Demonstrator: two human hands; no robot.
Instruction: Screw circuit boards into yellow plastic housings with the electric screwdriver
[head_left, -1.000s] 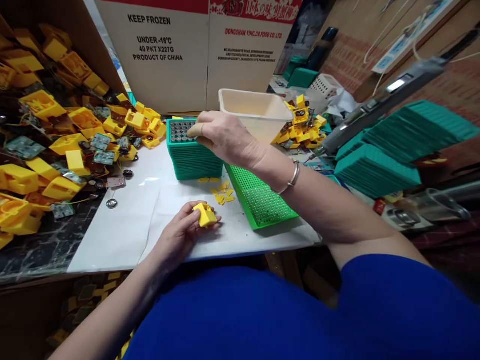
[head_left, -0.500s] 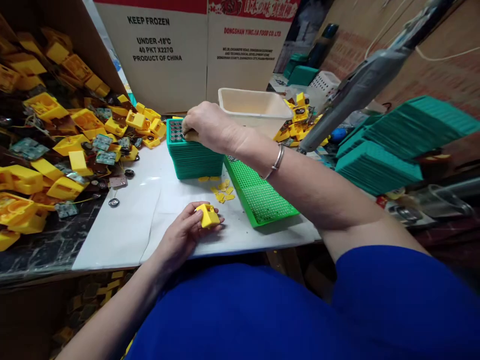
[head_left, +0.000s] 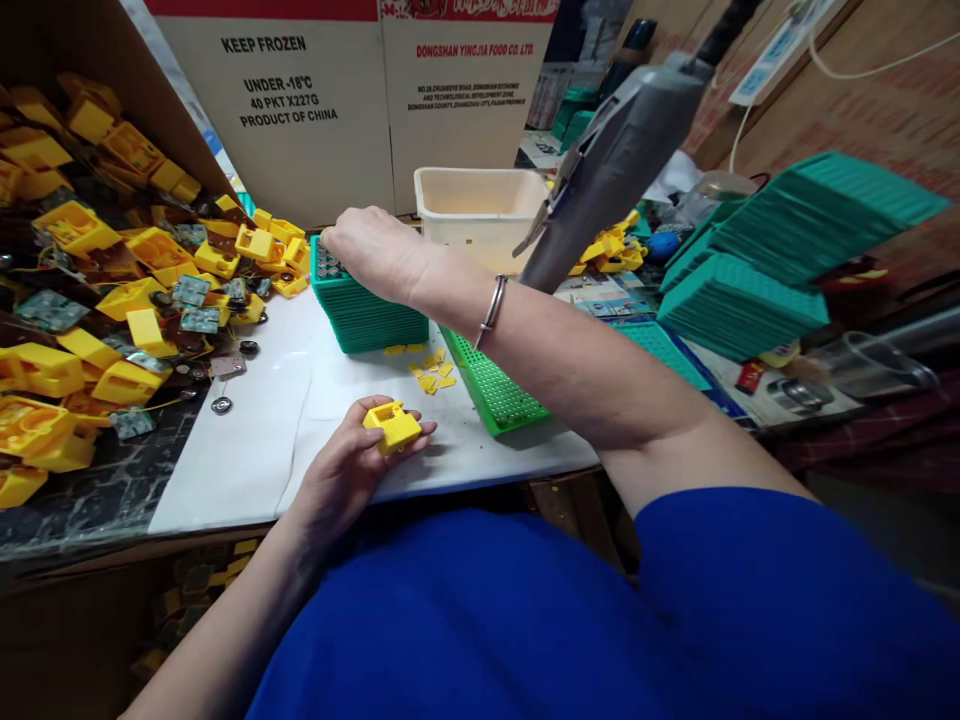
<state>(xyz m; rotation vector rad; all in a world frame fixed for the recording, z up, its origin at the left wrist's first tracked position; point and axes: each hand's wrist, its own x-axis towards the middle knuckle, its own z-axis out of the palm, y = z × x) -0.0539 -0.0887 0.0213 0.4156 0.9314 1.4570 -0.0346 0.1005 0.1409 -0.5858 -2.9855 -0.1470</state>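
Note:
My left hand (head_left: 352, 455) holds a small yellow plastic casing (head_left: 392, 428), its cut-out side turned upward, just above the white work surface (head_left: 330, 405). My right hand (head_left: 375, 250) reaches across to a stack of teal trays (head_left: 382, 318) and bends down over the top one. Small round silver metal pieces (head_left: 328, 262) fill the holes of that top tray. The right fingers are curled, with their tips hidden, so what they pinch does not show. Small flat yellow pieces (head_left: 431, 372) lie in front of the stack. My right forearm partly covers a bright green perforated tray (head_left: 504, 398).
Yellow casings with wires and circuit boards (head_left: 82, 350) heap up at left. A grey electric screwdriver (head_left: 611, 150) hangs just behind my right forearm. Further back stand a cream bin (head_left: 480, 225) and a printed carton (head_left: 300, 160). More teal trays (head_left: 750, 305) are stacked at right.
The view has shifted, and the hanging screwdriver shows larger and more upright. My left hand has turned the casing so its cut-out shows. My right hand has shifted toward the top tray's far left.

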